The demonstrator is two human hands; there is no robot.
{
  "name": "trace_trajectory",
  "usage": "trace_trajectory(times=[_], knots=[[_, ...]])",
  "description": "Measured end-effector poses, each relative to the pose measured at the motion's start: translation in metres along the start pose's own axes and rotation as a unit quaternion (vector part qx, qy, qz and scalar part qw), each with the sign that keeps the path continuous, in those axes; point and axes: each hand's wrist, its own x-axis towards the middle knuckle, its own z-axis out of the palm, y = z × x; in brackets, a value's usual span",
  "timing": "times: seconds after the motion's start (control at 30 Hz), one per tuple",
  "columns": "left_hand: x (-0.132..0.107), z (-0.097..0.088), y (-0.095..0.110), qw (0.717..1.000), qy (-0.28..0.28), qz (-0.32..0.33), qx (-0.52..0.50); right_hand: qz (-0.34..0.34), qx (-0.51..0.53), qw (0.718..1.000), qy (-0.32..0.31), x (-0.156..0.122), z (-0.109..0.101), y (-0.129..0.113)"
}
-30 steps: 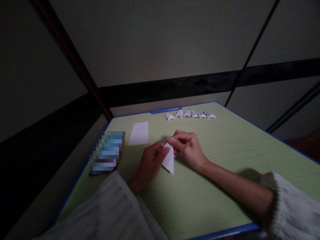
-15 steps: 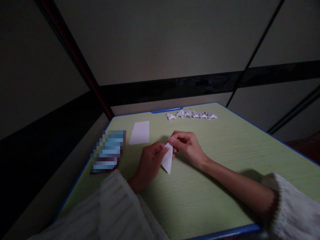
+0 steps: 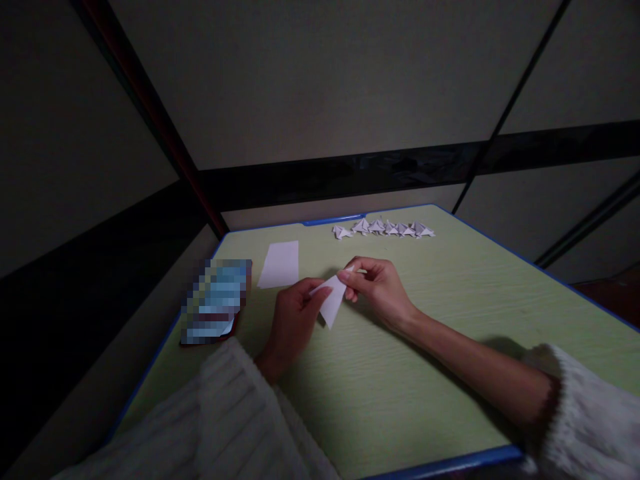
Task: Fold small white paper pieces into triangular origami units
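A small piece of folded white paper [image 3: 332, 303] is held between my two hands above the middle of the table, with one pointed corner toward me. My left hand [image 3: 299, 313] pinches its left side, thumb on top. At its upper right corner, my right hand [image 3: 376, 288] grips the paper between thumb and fingers. Some of the fingers are hidden behind the paper and the hands.
The light green table [image 3: 430, 400] has a blue rim. White paper sheets [image 3: 280, 263] lie at the back left, beside a blurred-out phone-like object [image 3: 216, 303]. Several folded paper figures [image 3: 390, 229] line the far edge. A panelled wall [image 3: 325, 87] rises behind.
The folded paper has turned, its lower point swinging left and up. My right hand has shifted slightly up and right with its corner; my left hand has moved a little left.
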Motion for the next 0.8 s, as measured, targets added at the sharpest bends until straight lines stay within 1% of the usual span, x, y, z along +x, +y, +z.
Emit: trace_trajectory(times=[0.17,0.27,0.43,0.63,0.8], knots=[[0.003,-0.0005,0.0033,0.998,0.05,-0.024,-0.039,-0.021,0.01,1.0,0.013,-0.0001,0.0006,-0.0012],[0.0046,-0.0009,0.004,0.996,0.065,-0.035,-0.058,-0.028,0.014,0.999,0.017,-0.0004,0.0006,-0.0003],[0.0054,-0.0014,0.0022,0.995,0.067,-0.039,-0.061,-0.033,0.02,0.999,0.028,-0.0004,0.0002,0.0015],[0.0051,-0.0019,0.0021,0.996,0.058,-0.035,-0.058,-0.034,0.032,0.999,0.025,0.0001,-0.0007,0.0034],[0.0046,-0.0029,0.0007,0.996,0.068,0.0,-0.049,-0.027,0.042,0.998,0.03,0.0008,-0.0009,0.004]])
